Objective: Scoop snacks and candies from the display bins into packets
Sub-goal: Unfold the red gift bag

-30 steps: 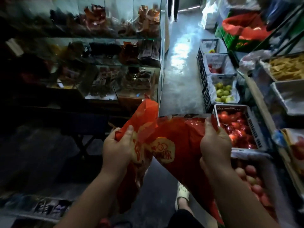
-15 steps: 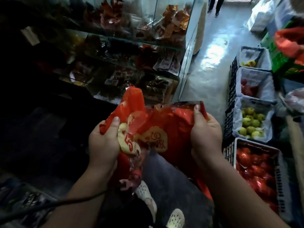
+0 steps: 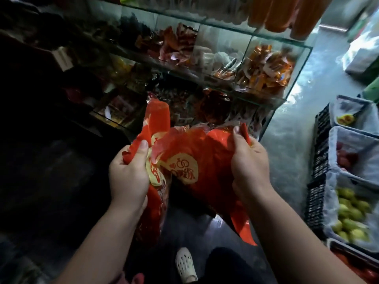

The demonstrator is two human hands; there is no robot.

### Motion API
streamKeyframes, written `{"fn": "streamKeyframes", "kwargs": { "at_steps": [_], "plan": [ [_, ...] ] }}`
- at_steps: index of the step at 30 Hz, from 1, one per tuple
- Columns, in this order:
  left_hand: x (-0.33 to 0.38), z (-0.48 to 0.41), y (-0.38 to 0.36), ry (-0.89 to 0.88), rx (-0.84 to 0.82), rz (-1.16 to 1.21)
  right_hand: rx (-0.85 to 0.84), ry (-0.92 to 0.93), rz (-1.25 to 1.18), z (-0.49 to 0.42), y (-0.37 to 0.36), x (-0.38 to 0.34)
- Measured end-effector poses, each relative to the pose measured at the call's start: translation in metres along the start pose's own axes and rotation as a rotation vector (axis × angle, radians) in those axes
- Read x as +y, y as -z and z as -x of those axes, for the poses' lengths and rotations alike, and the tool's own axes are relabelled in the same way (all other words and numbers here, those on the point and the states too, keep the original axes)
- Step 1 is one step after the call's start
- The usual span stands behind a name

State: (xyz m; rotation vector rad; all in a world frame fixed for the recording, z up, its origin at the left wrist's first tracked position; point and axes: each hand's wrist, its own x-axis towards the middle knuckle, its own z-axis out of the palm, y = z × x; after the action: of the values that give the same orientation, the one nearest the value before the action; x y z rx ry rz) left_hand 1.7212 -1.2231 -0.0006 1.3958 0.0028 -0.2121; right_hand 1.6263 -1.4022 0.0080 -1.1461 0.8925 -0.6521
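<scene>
Both hands gripped a red plastic bag point(image 3: 207, 160) between them: left hand point(image 3: 129, 177) clutched one bunched edge, right hand point(image 3: 250, 160) pinched the other. Glass snack bins point(image 3: 264, 70) stood beyond the hands.

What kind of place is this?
Probably a small grocery shop: a tiered glass display case holds orange-wrapped snack packets, and black plastic crates of green fruit line the floor.

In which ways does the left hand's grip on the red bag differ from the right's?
The left hand bunches crumpled plastic of the red bag; the right hand pinches its flatter top edge. The right hand sits slightly higher than the left. Both thumbs lie on top, pointing up.
</scene>
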Motion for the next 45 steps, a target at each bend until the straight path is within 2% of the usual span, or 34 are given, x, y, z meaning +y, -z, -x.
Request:
{"fn": "streamKeyframes", "kwargs": {
  "at_steps": [10, 15, 21, 29, 33, 39, 42, 45],
  "plan": [
    [0.010, -0.133, -0.031, 0.027, 0.202, 0.041, -0.038, -0.056, 0.126, -0.126, -0.101, -0.008],
    [0.015, -0.205, -0.050, 0.037, 0.268, 0.037, -0.146, -0.032, 0.125, -0.185, -0.158, -0.018],
    [0.030, -0.274, -0.059, -0.049, 0.342, 0.086, -0.297, -0.017, 0.116, -0.238, -0.228, -0.026],
    [0.057, -0.343, -0.066, -0.070, 0.467, 0.129, -0.291, -0.039, 0.066, -0.277, -0.297, -0.036],
    [0.056, -0.371, -0.061, -0.041, 0.462, 0.145, -0.300, -0.062, 0.063, -0.291, -0.324, -0.026],
    [0.033, -0.435, -0.035, 0.086, 0.442, 0.121, -0.330, -0.111, 0.186, -0.310, -0.370, 0.014],
    [0.008, -0.486, -0.013, 0.148, 0.363, 0.136, -0.287, -0.137, 0.158, -0.323, -0.402, 0.046],
    [-0.030, -0.541, 0.010, 0.158, 0.159, 0.057, -0.264, -0.131, 0.166, -0.327, -0.440, 0.084]
  ]
}}
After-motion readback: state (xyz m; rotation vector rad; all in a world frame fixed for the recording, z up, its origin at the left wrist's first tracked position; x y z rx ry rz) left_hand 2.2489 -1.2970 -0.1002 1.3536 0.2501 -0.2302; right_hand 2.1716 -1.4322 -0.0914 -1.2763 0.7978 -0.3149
